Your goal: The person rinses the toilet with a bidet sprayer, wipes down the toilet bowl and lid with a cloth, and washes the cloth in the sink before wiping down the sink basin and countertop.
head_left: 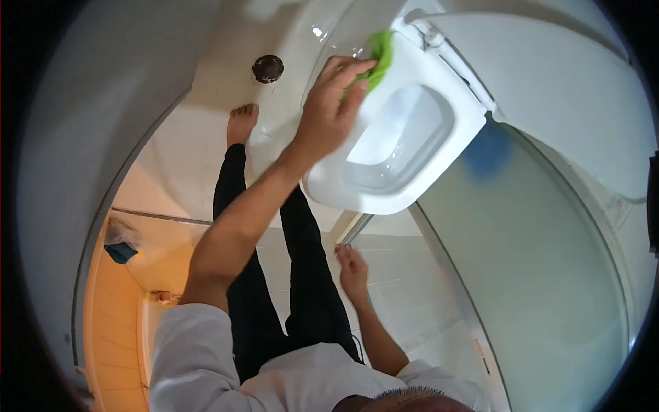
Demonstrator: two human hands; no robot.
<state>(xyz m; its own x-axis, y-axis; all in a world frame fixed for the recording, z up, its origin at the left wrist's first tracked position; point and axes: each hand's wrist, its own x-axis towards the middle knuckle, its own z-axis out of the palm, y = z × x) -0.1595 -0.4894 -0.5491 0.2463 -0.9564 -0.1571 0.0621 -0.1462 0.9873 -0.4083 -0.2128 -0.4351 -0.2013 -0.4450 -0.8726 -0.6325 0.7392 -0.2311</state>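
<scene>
My left hand (pixel 331 106) is closed on a bright green cloth (pixel 379 63), pressing it against the left side of the white toilet seat (pixel 374 204), near the hinge. The cloth is slightly blurred. The seat lies down over the bowl (pixel 405 137), and the raised white lid (pixel 549 89) is on the right. My right hand (pixel 353 272) hangs low with its fingers curled, just below the end of a narrow metal-edged strip (pixel 353 229). Whatever those fingers hold, if anything, is too small to make out.
A dark round floor drain (pixel 268 69) lies left of the toilet, above my bare foot (pixel 241 123). A frosted glass panel (pixel 549 261) curves along the right, with a blue blur (pixel 486 151) behind it. A dark bundle in clear plastic (pixel 121 251) is at the lower left.
</scene>
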